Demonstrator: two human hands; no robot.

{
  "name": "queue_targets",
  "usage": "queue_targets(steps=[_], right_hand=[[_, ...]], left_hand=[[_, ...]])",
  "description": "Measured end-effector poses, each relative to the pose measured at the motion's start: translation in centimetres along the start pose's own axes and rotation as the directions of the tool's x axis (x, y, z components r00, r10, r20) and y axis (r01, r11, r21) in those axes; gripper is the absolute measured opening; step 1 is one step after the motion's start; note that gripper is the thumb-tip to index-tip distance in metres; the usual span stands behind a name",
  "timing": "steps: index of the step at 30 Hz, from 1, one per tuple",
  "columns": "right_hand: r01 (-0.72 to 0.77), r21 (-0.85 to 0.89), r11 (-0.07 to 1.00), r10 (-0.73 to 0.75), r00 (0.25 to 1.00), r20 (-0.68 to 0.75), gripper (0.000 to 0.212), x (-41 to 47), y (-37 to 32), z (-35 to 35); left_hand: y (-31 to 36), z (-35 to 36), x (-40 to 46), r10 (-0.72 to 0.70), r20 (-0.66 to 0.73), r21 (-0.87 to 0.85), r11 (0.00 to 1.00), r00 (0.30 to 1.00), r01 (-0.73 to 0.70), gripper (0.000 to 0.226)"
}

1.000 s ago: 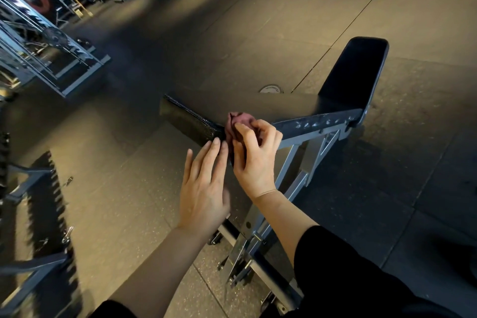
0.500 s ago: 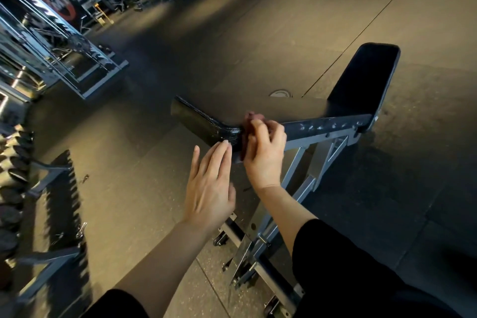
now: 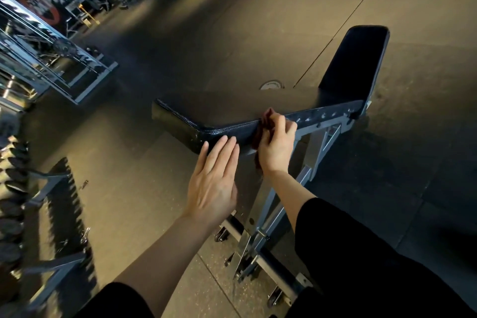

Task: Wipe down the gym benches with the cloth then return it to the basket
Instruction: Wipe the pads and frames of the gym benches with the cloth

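Gripping cloth [image 3: 265, 124] right hand [image 3: 277, 148], bench [image 3: 232, 111] lengthwise left-right

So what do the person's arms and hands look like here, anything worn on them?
Both hands are bare: no gloves, rings or watch show on the left hand or the right hand. The forearms are uncovered too. Black sleeves begin higher up, one on the left arm and a looser one on the right arm.

Our left hand [image 3: 213, 183]: flat, fingers straight and together, forearm bare. Our right hand [image 3: 277, 148]: fingers curled in a grip, wrist bent, forearm bare below a black sleeve [image 3: 361, 253].
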State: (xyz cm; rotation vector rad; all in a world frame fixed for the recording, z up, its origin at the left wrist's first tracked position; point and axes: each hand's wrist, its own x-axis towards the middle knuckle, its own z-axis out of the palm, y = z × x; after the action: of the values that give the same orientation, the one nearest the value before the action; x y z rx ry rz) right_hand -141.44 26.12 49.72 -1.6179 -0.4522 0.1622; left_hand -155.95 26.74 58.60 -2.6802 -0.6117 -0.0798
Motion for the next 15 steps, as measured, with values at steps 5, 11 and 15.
queue_targets(steps=[5, 11, 15], right_hand=[[0.224, 0.001, 0.975, -0.223, 0.97, 0.098, 0.03, -2.2, -1.3, 0.4], [-0.057, -0.035, 0.998, 0.058, 0.998, 0.019, 0.029, 1.9, 2.0, -0.7], [0.132, -0.028, 0.991, -0.132, 0.991, 0.016, 0.025, -1.0, 0.9, -0.3]], left_hand=[[0.9, -0.1, 1.3, -0.012, 0.02, 0.067, 0.998, 1.0, 0.01, 0.075], [0.2, 0.7, 1.5, 0.003, 0.06, 0.157, 0.987, 0.998, -0.012, 0.077], [0.6, 1.3, 1.6, 0.013, 0.05, 0.196, 0.98, 0.999, -0.023, 0.078]])
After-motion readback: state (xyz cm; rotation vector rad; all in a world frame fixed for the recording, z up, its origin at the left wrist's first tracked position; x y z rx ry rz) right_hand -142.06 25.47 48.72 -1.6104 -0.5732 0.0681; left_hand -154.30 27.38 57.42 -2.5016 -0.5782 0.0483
